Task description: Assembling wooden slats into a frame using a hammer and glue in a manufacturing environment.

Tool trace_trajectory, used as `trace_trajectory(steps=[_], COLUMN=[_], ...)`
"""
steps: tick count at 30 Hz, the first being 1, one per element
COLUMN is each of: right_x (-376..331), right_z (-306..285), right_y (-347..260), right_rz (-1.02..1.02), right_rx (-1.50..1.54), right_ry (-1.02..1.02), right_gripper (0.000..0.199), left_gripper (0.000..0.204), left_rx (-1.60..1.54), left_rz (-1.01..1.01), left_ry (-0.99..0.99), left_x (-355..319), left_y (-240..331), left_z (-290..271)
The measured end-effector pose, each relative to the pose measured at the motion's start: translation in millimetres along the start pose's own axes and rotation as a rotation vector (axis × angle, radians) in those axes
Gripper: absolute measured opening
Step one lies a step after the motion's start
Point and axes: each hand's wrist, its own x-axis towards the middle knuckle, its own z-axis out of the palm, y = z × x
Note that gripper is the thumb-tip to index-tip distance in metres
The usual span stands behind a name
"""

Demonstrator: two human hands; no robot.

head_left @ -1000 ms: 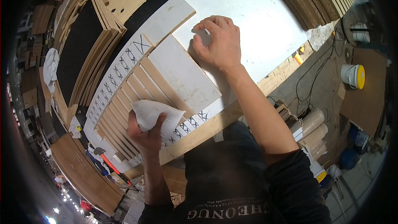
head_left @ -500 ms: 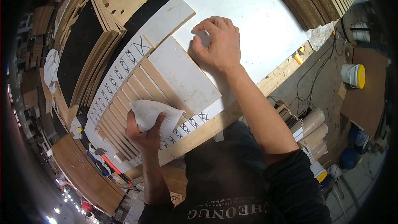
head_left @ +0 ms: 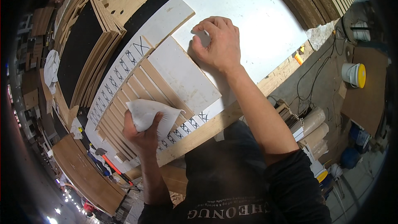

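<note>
My left hand [head_left: 143, 135] is closed around a soft white pouch [head_left: 151, 116], its thumb pressed on the near side. What is inside the pouch does not show. Beneath it lie thin light-brown wooden strips [head_left: 143, 81], set in a row with narrow gaps on a white panel [head_left: 108, 99] whose edges carry dark crossed pen marks. At the right end of the row is a flat whitish board [head_left: 184, 68]. My right hand [head_left: 219, 43] hovers over or rests on the white surface beyond that board, fingers curled, thumb and forefinger apart, nothing visible between them.
Stacked curved boards with a black top [head_left: 83, 45] stand at the left, and thick brown boards [head_left: 300, 0] at the far right. A red-handled hammer [head_left: 110, 164] lies at the near left corner. On the floor, right, are a yellow-lidded bucket [head_left: 352, 75] and cables [head_left: 304, 87].
My left hand and the white pouch have shifted slightly to the left. My right hand has stayed almost where it was.
</note>
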Motion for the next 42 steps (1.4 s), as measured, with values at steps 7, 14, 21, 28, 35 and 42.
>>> trace_trajectory(steps=[7,14,21,28,35,42], right_x=[-0.7,1.8,4.6,4.8,6.9,9.5], right_z=[0.1,-0.9,5.9,6.1,4.9,4.5], right_y=[-0.5,-4.6,-6.4,-8.4,-11.6,-13.2], right_rz=[0.011,0.016,0.042,0.041,0.048,0.063], right_rx=[0.017,-0.045,-0.252,-0.29,-0.311,-0.317], right_ry=[0.004,-0.041,-0.126,-0.136,-0.166,-0.167], right_gripper=[0.019,0.033,0.048,0.049,0.05,0.05], left_gripper=[0.039,0.038,0.039,0.043,0.049,0.047], left_rx=[0.062,0.07,-0.017,0.003,0.04,0.075], left_rz=[0.041,0.064,0.036,0.066,0.091,0.081], left_ry=[0.003,0.013,0.014,0.022,0.036,0.062], left_x=[7.1,17.4,30.0,40.5,51.2,63.3], left_y=[1.5,1.1,3.4,-2.8,-5.9,-10.1], left_z=[-0.5,-4.1,-3.3,-5.2,-5.5,-7.6])
